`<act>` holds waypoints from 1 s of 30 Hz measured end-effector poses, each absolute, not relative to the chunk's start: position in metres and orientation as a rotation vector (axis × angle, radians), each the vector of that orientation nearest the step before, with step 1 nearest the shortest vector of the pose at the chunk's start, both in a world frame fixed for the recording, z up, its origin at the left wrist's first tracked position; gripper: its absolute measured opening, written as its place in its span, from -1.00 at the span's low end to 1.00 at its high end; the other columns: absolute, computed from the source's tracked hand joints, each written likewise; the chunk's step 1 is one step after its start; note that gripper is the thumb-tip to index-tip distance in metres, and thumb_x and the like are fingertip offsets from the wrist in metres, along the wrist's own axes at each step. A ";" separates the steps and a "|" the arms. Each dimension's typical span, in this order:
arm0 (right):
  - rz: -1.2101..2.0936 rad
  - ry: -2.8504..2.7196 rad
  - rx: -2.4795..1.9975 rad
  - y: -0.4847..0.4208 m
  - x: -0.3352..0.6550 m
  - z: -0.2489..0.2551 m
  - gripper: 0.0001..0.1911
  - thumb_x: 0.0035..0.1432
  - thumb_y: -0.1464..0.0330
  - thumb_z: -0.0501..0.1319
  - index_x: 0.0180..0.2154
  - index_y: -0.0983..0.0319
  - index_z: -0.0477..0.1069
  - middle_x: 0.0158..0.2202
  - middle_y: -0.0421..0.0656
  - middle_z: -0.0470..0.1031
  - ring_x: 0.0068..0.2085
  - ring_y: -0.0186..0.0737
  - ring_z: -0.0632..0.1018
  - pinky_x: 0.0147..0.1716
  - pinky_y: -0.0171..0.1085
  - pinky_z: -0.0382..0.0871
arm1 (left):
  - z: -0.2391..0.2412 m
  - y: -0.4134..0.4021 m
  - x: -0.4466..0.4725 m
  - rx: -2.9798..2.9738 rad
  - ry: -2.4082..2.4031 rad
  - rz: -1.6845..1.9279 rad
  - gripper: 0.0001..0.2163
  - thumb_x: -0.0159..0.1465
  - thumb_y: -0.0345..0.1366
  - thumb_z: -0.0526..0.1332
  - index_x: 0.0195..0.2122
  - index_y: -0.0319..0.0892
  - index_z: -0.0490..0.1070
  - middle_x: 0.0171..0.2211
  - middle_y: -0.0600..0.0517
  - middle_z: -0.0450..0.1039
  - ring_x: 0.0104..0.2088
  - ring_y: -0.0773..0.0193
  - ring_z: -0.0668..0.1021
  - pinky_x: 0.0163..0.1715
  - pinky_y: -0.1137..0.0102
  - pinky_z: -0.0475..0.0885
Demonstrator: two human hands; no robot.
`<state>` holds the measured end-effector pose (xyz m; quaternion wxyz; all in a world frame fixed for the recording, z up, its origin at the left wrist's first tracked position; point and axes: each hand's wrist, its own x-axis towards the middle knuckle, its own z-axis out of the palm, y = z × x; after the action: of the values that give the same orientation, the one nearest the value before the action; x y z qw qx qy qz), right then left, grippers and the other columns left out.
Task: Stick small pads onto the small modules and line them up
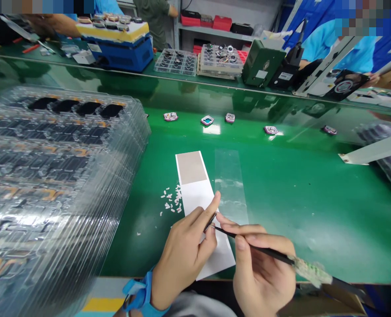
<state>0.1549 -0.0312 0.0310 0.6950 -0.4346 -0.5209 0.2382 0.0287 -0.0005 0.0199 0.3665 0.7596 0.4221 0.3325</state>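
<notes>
My left hand [191, 248], with a blue band at the wrist, pinches a small dark piece [210, 223] between thumb and fingers, its index finger stretched forward. My right hand [264, 264] holds black tweezers [271, 252] wrapped in tape towards the back end. Their tip reaches the small dark piece; whether it grips or only touches it I cannot tell. Under my hands lies a white sheet [197, 196] with a beige block [191, 168] at its far end. A clear film strip [227, 171] lies along its right side, and several small white scraps [172, 202] are scattered to its left.
A tall stack of clear trays [116, 176] holding dark screen parts fills the left. Several small watch-like cases [207, 120] stand in a row farther back. Beyond is a shelf with a blue box [125, 55] and parts trays [177, 61]. Other people work behind it.
</notes>
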 end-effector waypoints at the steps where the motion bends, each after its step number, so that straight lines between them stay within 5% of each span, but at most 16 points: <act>1: 0.534 -1.154 -0.971 -0.031 0.155 0.031 -0.75 0.25 0.66 0.12 -0.18 0.20 0.32 -0.21 -0.13 0.63 -0.14 -0.18 0.68 -0.13 -0.13 0.67 | 0.020 0.000 0.029 1.954 1.087 0.853 -0.45 0.42 -0.44 -0.06 0.42 0.02 -0.04 -0.32 0.07 0.38 -0.37 0.27 0.47 -0.39 0.41 0.36; 8: 0.553 -1.138 -0.962 -0.032 0.155 0.029 -0.73 0.25 0.67 0.12 -0.17 0.20 0.32 -0.21 -0.13 0.62 -0.12 -0.20 0.67 -0.10 -0.16 0.65 | 0.019 -0.001 0.028 1.955 1.089 0.852 -0.45 0.43 -0.42 -0.05 0.43 0.03 -0.04 -0.33 0.06 0.38 -0.37 0.25 0.47 -0.38 0.39 0.36; 18: 0.654 -0.987 -1.011 -0.033 0.155 0.028 -0.83 0.33 0.53 0.12 -0.16 0.14 0.30 -0.27 -0.14 0.57 -0.21 -0.16 0.68 -0.34 -0.21 0.66 | 0.018 0.000 0.028 1.884 1.089 0.854 -0.51 0.45 -0.39 -0.04 0.38 0.08 0.10 -0.31 0.05 0.43 -0.38 0.27 0.47 -0.36 0.40 0.35; 22: 0.658 -0.955 -1.023 -0.029 0.169 0.029 -0.86 0.38 0.46 0.07 -0.14 0.12 0.34 -0.27 -0.17 0.48 -0.21 -0.19 0.63 -0.17 -0.09 0.61 | 0.017 -0.003 0.028 1.787 1.074 0.870 -0.51 0.45 -0.36 -0.03 0.39 0.09 0.09 -0.34 0.06 0.42 -0.38 0.27 0.45 -0.34 0.40 0.34; 26: 0.737 -1.360 -1.196 -0.022 0.194 0.033 -0.80 0.39 0.40 0.05 -0.18 0.14 0.45 -0.31 -0.18 0.41 -0.27 -0.27 0.52 -0.26 -0.28 0.45 | 0.017 -0.009 0.023 1.549 1.076 0.847 -0.55 0.50 -0.17 -0.07 0.40 0.05 0.10 -0.42 0.06 0.41 -0.43 0.27 0.41 -0.37 0.41 0.36; 30: 0.973 -1.778 -1.242 -0.002 0.201 0.046 -0.85 0.25 0.27 0.23 -0.33 0.20 0.43 -0.41 -0.22 0.38 -0.40 -0.32 0.43 -0.45 -0.37 0.33 | 0.019 -0.005 0.022 1.358 1.094 0.836 -0.52 0.48 -0.04 -0.02 0.38 -0.01 0.17 -0.23 -0.05 0.50 -0.21 0.18 0.51 -0.12 0.33 0.45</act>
<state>0.2009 -0.0020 0.0461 0.3732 -0.4847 -0.6939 0.3799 0.0219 -0.0047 0.0194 0.5677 0.5782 0.4656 0.3559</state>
